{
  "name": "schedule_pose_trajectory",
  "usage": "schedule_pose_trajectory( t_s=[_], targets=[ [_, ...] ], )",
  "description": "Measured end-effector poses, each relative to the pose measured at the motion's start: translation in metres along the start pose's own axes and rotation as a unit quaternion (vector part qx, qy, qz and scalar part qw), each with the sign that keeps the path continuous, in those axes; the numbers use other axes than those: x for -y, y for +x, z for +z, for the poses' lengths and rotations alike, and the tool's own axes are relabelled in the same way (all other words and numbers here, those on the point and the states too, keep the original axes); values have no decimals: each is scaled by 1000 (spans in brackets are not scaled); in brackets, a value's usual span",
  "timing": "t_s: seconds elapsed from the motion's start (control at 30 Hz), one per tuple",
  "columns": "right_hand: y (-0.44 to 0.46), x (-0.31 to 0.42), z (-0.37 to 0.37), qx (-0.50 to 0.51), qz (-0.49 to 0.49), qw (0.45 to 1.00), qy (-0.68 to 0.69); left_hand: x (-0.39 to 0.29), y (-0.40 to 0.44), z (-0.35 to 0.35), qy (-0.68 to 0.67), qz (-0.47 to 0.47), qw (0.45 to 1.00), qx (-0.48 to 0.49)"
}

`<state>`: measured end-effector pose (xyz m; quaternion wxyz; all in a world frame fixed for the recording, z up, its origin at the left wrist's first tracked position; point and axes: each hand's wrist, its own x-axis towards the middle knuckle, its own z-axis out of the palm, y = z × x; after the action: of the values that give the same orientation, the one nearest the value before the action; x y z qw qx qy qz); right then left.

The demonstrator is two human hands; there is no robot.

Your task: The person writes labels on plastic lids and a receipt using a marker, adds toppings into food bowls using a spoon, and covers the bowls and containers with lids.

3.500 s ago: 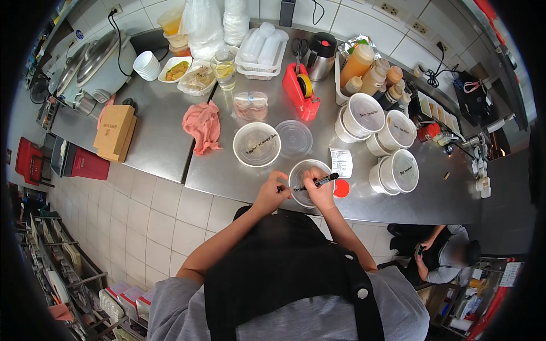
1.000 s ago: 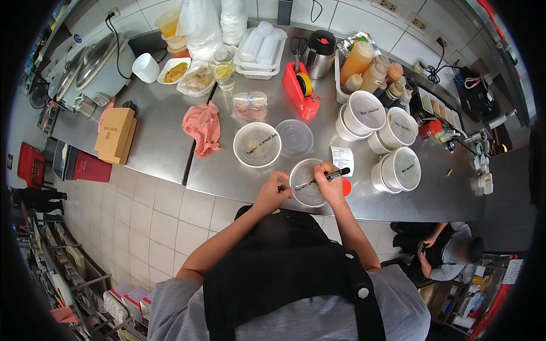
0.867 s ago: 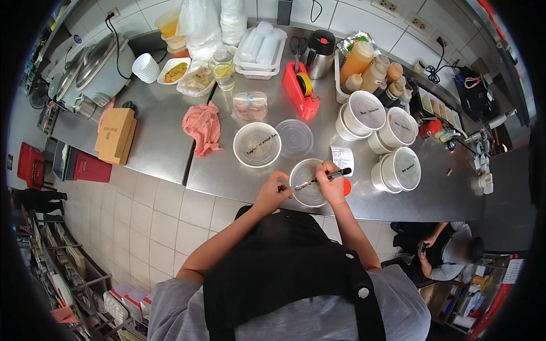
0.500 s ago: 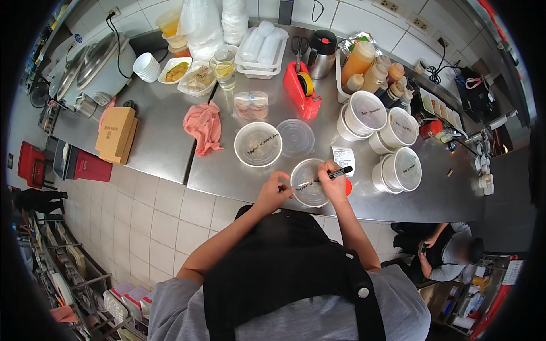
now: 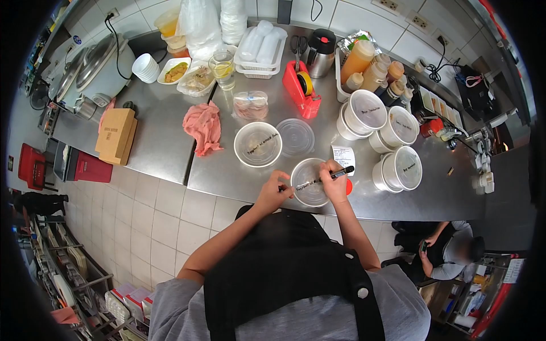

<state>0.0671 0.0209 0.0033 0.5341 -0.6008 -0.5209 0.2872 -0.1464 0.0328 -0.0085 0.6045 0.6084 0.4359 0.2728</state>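
A black marker (image 5: 343,172) is held in my right hand (image 5: 333,181), its tip down on the clear lid of a round tub (image 5: 307,196). Dark handwriting runs across that lid. My left hand (image 5: 274,193) rests at the tub's left rim with fingers curled; a small dark bit shows among them, too small to name. Just behind stands another lidded tub (image 5: 257,153) with writing on its lid. Beside it lies a loose clear lid (image 5: 296,136). A printed receipt (image 5: 343,153) and a red cap (image 5: 348,186) lie right of my right hand.
Stacked lidded tubs (image 5: 405,169) stand to the right, sauce bottles (image 5: 358,59) behind them. A red tape dispenser (image 5: 301,94), steel flask (image 5: 322,54) and pink cloth (image 5: 202,128) are on the steel counter (image 5: 227,182). A seated person (image 5: 449,250) is at lower right.
My right hand and the marker have shifted very slightly right along the lid. My left hand and the tub stay in place.
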Motion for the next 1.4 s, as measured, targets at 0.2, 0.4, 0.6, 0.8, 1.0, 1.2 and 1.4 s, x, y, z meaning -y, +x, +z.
schedule_pose_trajectory(
  t_s=[0.2,0.4,0.6,0.8,1.0,1.2,1.4],
  targets=[
    [0,7,-1,-14,-14,998,-56,-3,-1,0,-2,-1,1000,-2],
    [1,6,-1,-30,-32,996,-76,-1,-1,1,-8,-1,1000,-3],
    [0,5,0,-48,-46,996,-63,4,0,1,-9,8,1000,-3],
    [0,5,0,-64,-27,994,-88,5,0,1,-19,8,1000,0],
    [-1,6,-1,-57,-30,994,-85,3,0,1,-12,2,1000,2],
    [-1,3,1,-97,-39,992,-70,3,0,1,-1,5,1000,2],
    [-2,3,-1,-74,-19,993,-92,3,0,1,-5,-1,1000,7]
  ],
)
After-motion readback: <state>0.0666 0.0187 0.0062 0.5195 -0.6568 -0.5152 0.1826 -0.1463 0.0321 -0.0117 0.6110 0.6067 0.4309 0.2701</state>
